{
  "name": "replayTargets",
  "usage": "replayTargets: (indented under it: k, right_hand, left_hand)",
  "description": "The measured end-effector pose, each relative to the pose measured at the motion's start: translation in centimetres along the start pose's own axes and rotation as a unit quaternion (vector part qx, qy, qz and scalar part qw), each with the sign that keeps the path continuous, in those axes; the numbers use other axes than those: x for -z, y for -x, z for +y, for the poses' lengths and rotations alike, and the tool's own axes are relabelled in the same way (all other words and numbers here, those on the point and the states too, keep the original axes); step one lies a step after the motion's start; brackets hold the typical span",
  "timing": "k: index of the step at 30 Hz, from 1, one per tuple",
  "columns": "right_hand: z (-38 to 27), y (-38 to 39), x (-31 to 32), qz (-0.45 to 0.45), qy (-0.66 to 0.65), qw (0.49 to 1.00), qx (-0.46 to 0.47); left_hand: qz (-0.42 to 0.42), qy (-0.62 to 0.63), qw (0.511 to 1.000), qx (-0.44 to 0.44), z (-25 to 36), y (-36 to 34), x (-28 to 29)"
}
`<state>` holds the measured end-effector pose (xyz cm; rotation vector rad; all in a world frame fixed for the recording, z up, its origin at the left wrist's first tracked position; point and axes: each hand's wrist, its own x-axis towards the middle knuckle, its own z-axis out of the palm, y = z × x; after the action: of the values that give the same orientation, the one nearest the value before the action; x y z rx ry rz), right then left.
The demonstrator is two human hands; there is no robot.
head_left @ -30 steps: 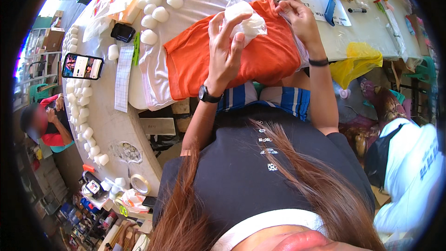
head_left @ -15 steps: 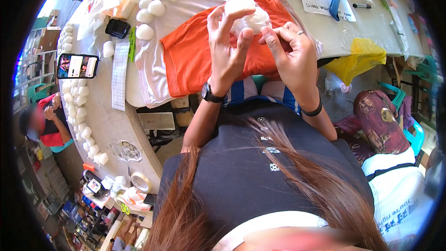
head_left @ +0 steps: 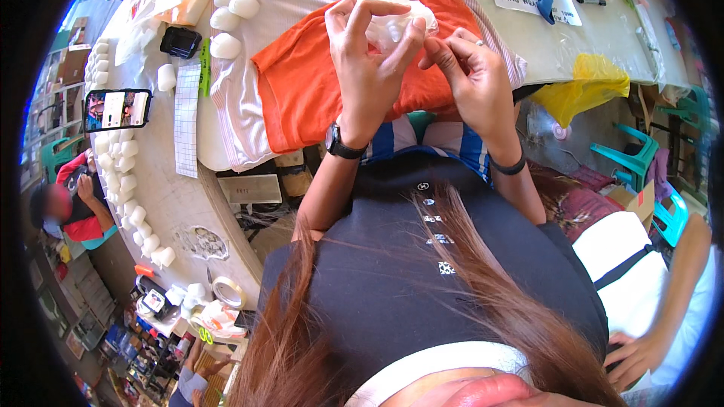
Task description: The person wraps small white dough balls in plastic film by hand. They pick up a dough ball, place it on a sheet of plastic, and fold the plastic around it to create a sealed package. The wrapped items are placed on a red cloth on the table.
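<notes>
My left hand (head_left: 366,68) curls its fingers around a crumpled, translucent plastic wrap with white contents (head_left: 391,26), held above an orange cloth (head_left: 290,102). My right hand (head_left: 471,79) is just right of it, thumb and forefinger pinched at the wrap's lower right edge; whatever is between those fingertips is too small to make out. The orange cloth lies over a striped white cloth (head_left: 241,124) on the curved table (head_left: 204,218).
Several white candles (head_left: 226,45) line the table, beside a phone (head_left: 117,109), black tray (head_left: 181,41), gridded ruler (head_left: 187,120) and blue cutter (head_left: 547,0). A seated person (head_left: 79,203) is at left, another person's arm (head_left: 679,279) at lower right, near teal stools (head_left: 667,215) and yellow plastic (head_left: 573,90).
My right hand came from the cloth's upper right corner down and left to the wrap, where its fingertips now pinch. A person's arm has appeared at lower right.
</notes>
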<state>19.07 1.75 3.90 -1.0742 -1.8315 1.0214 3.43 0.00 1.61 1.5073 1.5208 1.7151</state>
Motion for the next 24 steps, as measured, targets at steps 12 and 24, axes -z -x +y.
replayTargets:
  k: [12,24]
  right_hand:
    - [4.5,-1.6,-1.4,-0.03,0.084,0.996,0.021]
    - [6.4,-6.4,2.0,0.194,-0.171,0.966,-0.001]
  left_hand:
    - [-0.016,-0.013,0.999,0.036,0.1,-0.3,0.5]
    - [-0.015,0.076,0.991,0.106,0.9,0.2,1.3]
